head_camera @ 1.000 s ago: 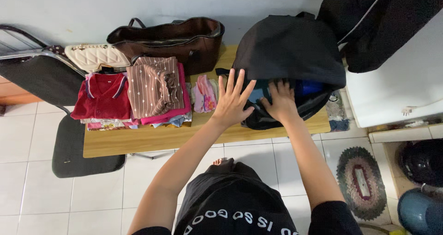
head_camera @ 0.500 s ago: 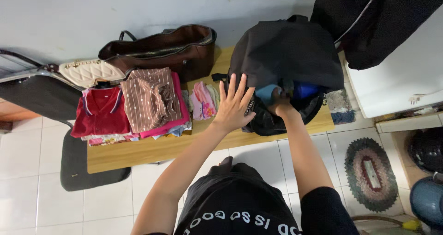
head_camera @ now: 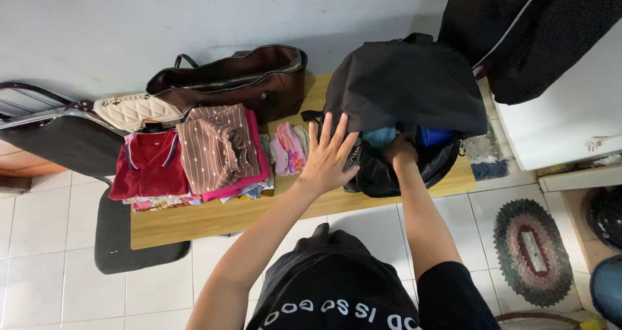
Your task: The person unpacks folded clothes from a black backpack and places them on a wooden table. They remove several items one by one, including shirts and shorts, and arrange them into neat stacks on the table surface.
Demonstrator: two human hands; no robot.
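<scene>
Backpack (head_camera: 405,87), soft, black and sagging, is sitting at the bench's (head_camera: 194,216) three o'clock end, the left hand (head_camera: 327,155) pressing its rim with fingers spread wide, the right hand (head_camera: 398,152) reaching inside, grip hidden, so the firmer rim seems likeliest for holding.

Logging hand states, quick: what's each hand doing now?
Left hand: open, flat against the backpack.
Right hand: inside the backpack; grip cannot be told.

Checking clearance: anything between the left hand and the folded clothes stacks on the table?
Nothing visible. The left hand rests on the black backpack's edge; only bare table and a small pink garment pile lie before the stacks.
</scene>
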